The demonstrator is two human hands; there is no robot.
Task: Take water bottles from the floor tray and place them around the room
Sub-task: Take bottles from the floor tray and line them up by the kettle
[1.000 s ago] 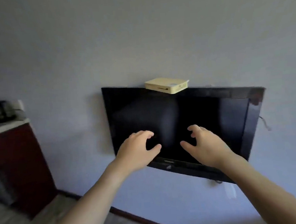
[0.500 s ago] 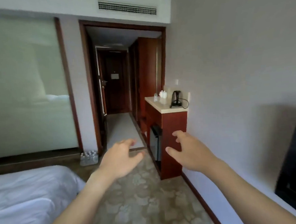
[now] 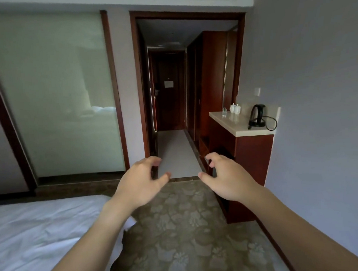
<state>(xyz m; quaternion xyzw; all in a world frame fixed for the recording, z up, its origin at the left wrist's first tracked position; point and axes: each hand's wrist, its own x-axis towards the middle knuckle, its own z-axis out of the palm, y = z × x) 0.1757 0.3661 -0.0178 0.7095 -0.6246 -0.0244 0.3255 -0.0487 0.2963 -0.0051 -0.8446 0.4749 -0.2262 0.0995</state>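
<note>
Both of my hands are raised in front of me at chest height, side by side with a gap between them. My left hand is empty, its fingers curled and apart. My right hand is likewise empty with spread, curled fingers. No water bottle and no floor tray show in the head view; the spot by the door frame where bottles stood lies behind my left hand.
A white bed fills the lower left. Patterned carpet runs ahead to a doorway and hallway. A red cabinet with a pale top stands at right, bearing a black kettle and white cups. Frosted glass panel at left.
My view swung left from the wall television to the hallway, then moved closer. The bottle pack seen by the door frame half a second ago is now out of sight. Both hands stay empty.
</note>
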